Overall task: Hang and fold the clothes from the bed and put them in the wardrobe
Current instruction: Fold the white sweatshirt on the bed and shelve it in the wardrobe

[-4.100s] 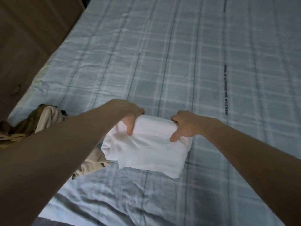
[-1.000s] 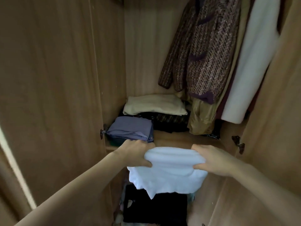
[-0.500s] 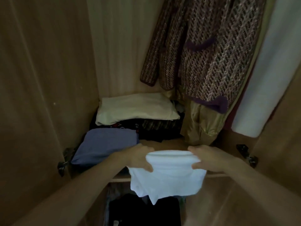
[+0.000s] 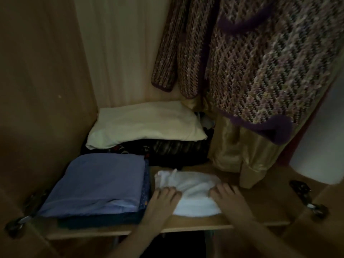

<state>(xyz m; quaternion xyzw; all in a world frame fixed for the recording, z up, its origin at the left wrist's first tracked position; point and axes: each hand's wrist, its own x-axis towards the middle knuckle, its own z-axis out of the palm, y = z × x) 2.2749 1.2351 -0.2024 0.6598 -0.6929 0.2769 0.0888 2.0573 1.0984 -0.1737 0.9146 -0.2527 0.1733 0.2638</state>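
Observation:
The folded white garment lies on the wooden wardrobe shelf, just right of a folded blue-purple stack. My left hand rests on the garment's left part with its fingers laid flat on top. On the right part my right hand lies the same way. No thumbs are visible, and neither hand is seen curled round the cloth.
A cream folded piece tops a dark pile at the shelf's back. A knitted purple-trimmed cardigan, a golden garment and a white one hang at right. Door hinges flank the opening.
I turned from the bed to the wardrobe carrying the white garment. In the last half second it went from held in the air to lying on the shelf, with my fingers now flat on top.

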